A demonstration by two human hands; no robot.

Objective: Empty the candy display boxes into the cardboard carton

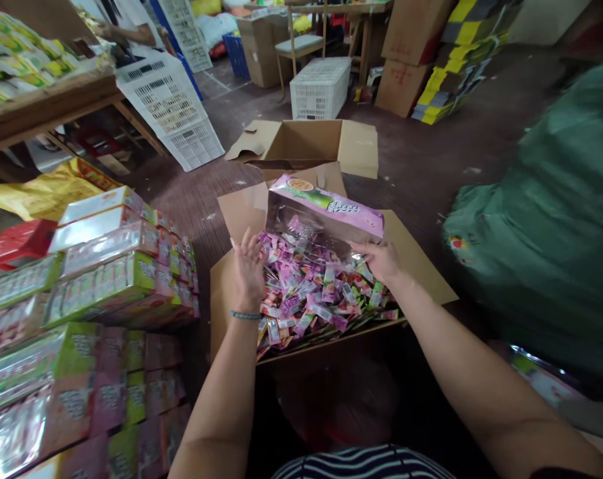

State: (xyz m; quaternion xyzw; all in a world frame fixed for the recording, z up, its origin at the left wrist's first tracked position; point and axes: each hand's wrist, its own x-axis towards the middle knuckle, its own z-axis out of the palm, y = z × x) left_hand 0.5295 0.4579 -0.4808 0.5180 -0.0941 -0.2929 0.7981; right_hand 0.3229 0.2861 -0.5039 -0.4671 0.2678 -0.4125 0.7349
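Observation:
Tilted over a large carton [425, 266] is a purple display box [326, 206] with a clear plastic window. My right hand [381, 261] grips its right end, thumb on the near edge. My left hand [250, 269] is raised at the carton's left side, fingers stretched and spread, holding nothing; a braided band circles that wrist. Beneath the box, the carton is heaped with small pink, purple and green wrapped sachets [326, 293]. A few loose sachets seem to show through the window, though glare blurs the inside.
Stacked display boxes [102, 286] rise on my left. A big green sack [540, 199] stands close on the right. Ahead are an open carton [306, 143], white plastic crates [321, 86] and a wooden table [46, 100]. A person [131, 30] is at the upper left.

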